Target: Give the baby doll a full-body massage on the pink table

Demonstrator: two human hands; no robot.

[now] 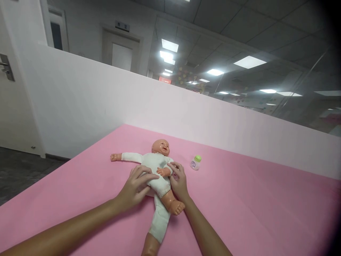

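In the head view, a baby doll in a white romper lies on its back on a pink table cover, head toward the white partition wall, one arm stretched out to the left. The left hand comes in from the lower left with the forearm low over the cover; its fingers are spread and curled over the doll's belly and hip, pressing on the cloth rather than pinching it. The right hand reaches up from the bottom edge, wrist straight, fingers loosely parted and laid against the doll's side, just beside its bent arm. A small bottle with a green cap stands near the doll's head, apart from both hands.
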